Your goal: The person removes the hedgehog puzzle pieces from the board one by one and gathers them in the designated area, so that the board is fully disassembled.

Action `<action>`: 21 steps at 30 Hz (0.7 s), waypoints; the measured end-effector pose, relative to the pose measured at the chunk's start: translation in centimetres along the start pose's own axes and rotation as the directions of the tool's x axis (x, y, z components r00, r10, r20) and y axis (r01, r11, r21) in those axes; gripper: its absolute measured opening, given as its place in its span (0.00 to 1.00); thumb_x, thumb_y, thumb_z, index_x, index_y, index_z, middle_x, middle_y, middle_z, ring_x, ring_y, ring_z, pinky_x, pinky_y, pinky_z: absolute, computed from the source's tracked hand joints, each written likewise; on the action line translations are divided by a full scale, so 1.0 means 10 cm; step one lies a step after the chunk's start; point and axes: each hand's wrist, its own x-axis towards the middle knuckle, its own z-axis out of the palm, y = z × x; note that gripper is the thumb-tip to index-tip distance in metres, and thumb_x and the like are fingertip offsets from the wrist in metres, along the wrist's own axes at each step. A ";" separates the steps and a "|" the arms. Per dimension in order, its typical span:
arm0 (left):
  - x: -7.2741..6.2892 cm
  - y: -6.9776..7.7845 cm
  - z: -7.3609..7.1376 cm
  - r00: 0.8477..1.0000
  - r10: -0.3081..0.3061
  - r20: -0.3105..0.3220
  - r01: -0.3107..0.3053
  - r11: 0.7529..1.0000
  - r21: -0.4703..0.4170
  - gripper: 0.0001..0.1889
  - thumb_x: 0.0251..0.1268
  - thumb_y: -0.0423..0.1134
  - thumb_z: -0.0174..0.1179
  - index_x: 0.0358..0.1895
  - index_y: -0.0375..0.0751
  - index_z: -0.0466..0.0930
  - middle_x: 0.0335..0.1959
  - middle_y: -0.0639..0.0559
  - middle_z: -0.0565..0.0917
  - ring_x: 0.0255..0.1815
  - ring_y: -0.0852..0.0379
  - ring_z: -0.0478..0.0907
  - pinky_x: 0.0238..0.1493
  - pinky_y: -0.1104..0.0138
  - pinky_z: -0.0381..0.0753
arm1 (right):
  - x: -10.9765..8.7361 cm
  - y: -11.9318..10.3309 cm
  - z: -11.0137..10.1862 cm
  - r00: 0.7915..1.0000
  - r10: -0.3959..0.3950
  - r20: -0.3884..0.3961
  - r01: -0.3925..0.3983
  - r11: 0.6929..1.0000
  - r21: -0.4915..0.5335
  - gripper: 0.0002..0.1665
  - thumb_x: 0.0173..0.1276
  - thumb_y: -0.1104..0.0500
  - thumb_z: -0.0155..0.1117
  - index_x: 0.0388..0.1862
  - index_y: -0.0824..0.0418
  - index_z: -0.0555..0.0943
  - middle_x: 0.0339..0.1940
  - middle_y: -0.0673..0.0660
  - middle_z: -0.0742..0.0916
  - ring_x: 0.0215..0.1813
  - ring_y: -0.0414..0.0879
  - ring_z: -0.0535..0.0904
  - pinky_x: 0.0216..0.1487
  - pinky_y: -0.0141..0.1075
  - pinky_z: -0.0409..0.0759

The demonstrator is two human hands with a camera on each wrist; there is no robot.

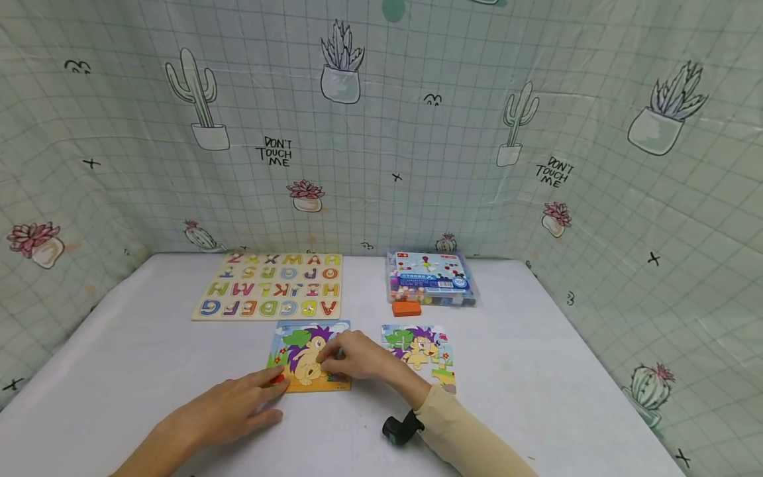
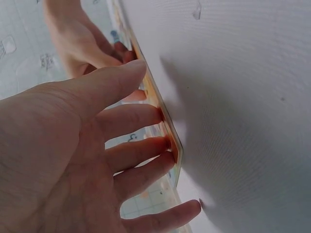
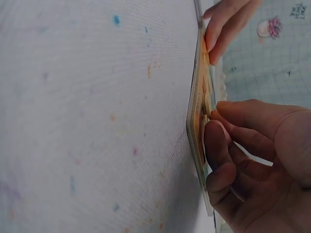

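Observation:
A cartoon puzzle board [image 1: 326, 386] with a purple-haired figure lies flat on the white table. On its lower left corner rest the fingertips of my left hand [image 1: 238, 405], fingers extended and spread in the left wrist view. My right hand [image 1: 357, 356] is over the board's right side, its fingers bent. Thumb and fingertips pinch the edge of a thin puzzle piece [image 3: 207, 101], which sits slightly raised on the board in the right wrist view. Part of the picture is hidden under the right hand. To the right lies a similar picture in pieces [image 1: 411, 358], with gaps between some.
Behind the puzzle board lies a wooden alphabet board [image 1: 268, 316]. A clear plastic box [image 1: 432, 278] of colored parts stands at the back, with an orange block [image 1: 406, 309] before it. A black device [image 1: 401, 429] is near my right wrist. Patterned cloth surrounds the table.

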 end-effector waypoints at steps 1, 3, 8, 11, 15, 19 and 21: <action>0.00 0.00 0.00 1.000 0.000 0.001 0.000 1.000 0.000 0.31 0.63 0.57 0.62 0.66 0.46 0.76 0.73 0.45 0.69 0.74 0.41 0.65 0.67 0.40 0.69 | 0.00 0.00 0.00 1.000 0.004 0.000 -0.004 1.000 0.005 0.08 0.70 0.59 0.64 0.43 0.60 0.87 0.26 0.47 0.85 0.21 0.34 0.73 0.25 0.21 0.72; 0.01 0.00 -0.01 1.000 0.000 0.002 0.000 1.000 -0.001 0.31 0.63 0.57 0.63 0.66 0.46 0.76 0.73 0.44 0.69 0.73 0.41 0.65 0.67 0.40 0.69 | 0.00 -0.01 0.00 1.000 0.007 -0.004 -0.007 1.000 0.012 0.07 0.69 0.60 0.64 0.42 0.60 0.86 0.26 0.47 0.85 0.21 0.34 0.73 0.25 0.22 0.73; 0.02 0.00 -0.01 1.000 0.006 -0.002 -0.006 1.000 0.004 0.31 0.63 0.57 0.63 0.65 0.45 0.76 0.72 0.43 0.69 0.73 0.40 0.66 0.68 0.41 0.69 | 0.01 -0.01 0.01 1.000 0.015 -0.020 -0.014 0.999 0.041 0.05 0.69 0.61 0.64 0.40 0.59 0.85 0.27 0.46 0.84 0.22 0.35 0.74 0.26 0.23 0.74; 0.00 -0.01 -0.01 1.000 0.015 -0.009 -0.015 1.000 -0.001 0.30 0.63 0.56 0.62 0.65 0.44 0.76 0.72 0.42 0.69 0.73 0.40 0.66 0.68 0.42 0.69 | 0.01 -0.01 0.02 1.000 0.019 -0.021 -0.018 0.998 0.058 0.04 0.69 0.61 0.64 0.40 0.58 0.84 0.27 0.46 0.83 0.22 0.36 0.75 0.25 0.24 0.75; -0.01 0.00 0.00 1.000 0.019 -0.009 -0.020 1.000 -0.014 0.30 0.64 0.57 0.61 0.65 0.44 0.76 0.73 0.42 0.68 0.73 0.40 0.65 0.69 0.42 0.68 | 0.02 -0.01 0.03 0.999 0.022 -0.023 -0.021 0.998 0.053 0.03 0.69 0.61 0.64 0.40 0.57 0.82 0.28 0.45 0.83 0.23 0.36 0.76 0.26 0.24 0.76; 0.00 0.00 0.00 1.000 0.007 -0.003 -0.007 1.000 -0.017 0.30 0.64 0.57 0.62 0.65 0.45 0.76 0.73 0.43 0.68 0.74 0.40 0.65 0.69 0.41 0.67 | 0.02 -0.01 0.04 0.999 0.021 -0.028 -0.019 0.998 0.056 0.04 0.68 0.60 0.64 0.41 0.57 0.81 0.29 0.46 0.84 0.23 0.36 0.77 0.27 0.24 0.77; 0.00 0.00 0.00 1.000 0.009 -0.004 -0.009 1.000 -0.017 0.30 0.64 0.57 0.62 0.65 0.45 0.76 0.73 0.43 0.68 0.74 0.40 0.65 0.69 0.41 0.67 | 0.02 -0.01 0.03 0.999 0.021 -0.028 -0.019 0.997 0.069 0.04 0.68 0.60 0.64 0.40 0.57 0.81 0.28 0.47 0.84 0.23 0.37 0.77 0.27 0.25 0.78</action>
